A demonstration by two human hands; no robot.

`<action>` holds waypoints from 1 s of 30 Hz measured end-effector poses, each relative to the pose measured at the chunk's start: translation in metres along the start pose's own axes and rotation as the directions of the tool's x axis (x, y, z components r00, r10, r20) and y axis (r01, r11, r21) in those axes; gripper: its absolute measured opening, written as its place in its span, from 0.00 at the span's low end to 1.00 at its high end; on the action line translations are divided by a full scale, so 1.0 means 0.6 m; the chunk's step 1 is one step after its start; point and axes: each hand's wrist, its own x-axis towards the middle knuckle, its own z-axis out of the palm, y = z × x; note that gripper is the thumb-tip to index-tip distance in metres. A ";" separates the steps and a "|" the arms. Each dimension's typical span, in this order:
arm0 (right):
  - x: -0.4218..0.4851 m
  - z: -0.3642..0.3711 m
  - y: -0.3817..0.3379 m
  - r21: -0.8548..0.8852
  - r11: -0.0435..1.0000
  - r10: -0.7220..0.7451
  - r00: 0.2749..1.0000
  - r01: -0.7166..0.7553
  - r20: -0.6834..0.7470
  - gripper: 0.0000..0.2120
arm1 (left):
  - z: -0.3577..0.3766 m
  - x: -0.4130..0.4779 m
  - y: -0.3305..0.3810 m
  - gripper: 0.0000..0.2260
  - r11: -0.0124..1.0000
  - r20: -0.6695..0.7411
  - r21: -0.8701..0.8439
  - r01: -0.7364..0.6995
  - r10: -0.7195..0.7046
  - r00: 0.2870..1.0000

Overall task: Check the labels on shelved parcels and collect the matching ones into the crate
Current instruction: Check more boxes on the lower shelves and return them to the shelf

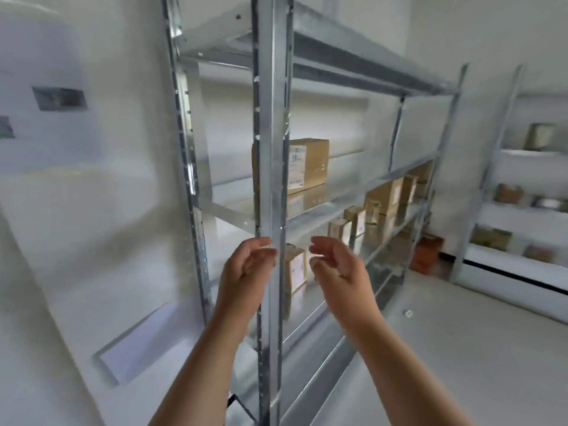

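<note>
A metal shelving rack [272,118] fills the middle of the view, its front upright right before me. A large brown parcel [309,162] with a white label stands on the upper shelf. A smaller labelled parcel [295,269] sits one shelf lower, just behind my hands. Several more brown parcels [384,198] line the lower shelf toward the right. My left hand [246,272] and my right hand [336,265] are raised on either side of the upright, fingers curled and apart, holding nothing. No crate is in view.
A white wall [92,210] is close on the left. A second rack [516,210] with small items stands at the right. An orange-brown box [425,253] sits on the floor between the racks. Pale floor [461,348] stretches to the right.
</note>
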 end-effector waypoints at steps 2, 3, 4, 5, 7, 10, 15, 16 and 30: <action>0.005 -0.094 0.017 -0.004 1.000 0.021 0.998 -0.021 -0.052 0.12 | 0.094 -0.002 0.010 0.08 0.999 0.035 -0.032 -0.011 0.013 0.999; 0.008 -0.133 0.026 -0.013 1.000 0.026 0.997 -0.027 -0.077 0.13 | 0.134 -0.002 0.014 0.08 0.999 0.047 -0.051 -0.012 0.014 0.999; 0.011 -0.179 0.037 -0.025 0.999 0.031 0.995 -0.033 -0.097 0.13 | 0.179 -0.002 0.017 0.09 0.998 0.064 -0.067 -0.013 0.017 0.998; 0.016 -0.237 0.049 -0.051 0.998 0.033 0.992 -0.040 -0.118 0.13 | 0.238 -0.003 0.021 0.09 0.996 0.088 -0.091 -0.014 0.022 0.996; 0.026 -0.337 0.075 -0.079 0.995 0.045 0.987 -0.058 -0.153 0.16 | 0.334 -0.003 0.020 0.09 0.994 0.132 -0.109 -0.010 0.024 0.991; 0.039 -0.458 0.110 -0.079 0.991 0.090 0.978 -0.106 -0.189 0.14 | 0.441 0.004 0.008 0.10 0.993 0.170 -0.115 0.005 0.015 0.985; 0.091 -0.541 0.168 -0.009 0.989 0.145 0.976 -0.149 -0.164 0.15 | 0.526 0.032 -0.031 0.10 0.994 0.122 -0.089 0.069 -0.058 0.991; 0.111 -0.541 0.180 0.007 0.987 0.159 0.976 -0.160 -0.148 0.15 | 0.531 0.044 -0.043 0.10 0.993 0.101 -0.084 0.088 -0.079 0.992; 0.430 -0.339 0.337 -0.089 0.975 0.221 0.941 -0.205 0.256 0.23 | 0.375 0.289 -0.277 0.08 0.955 -0.421 -0.087 0.283 -0.293 0.858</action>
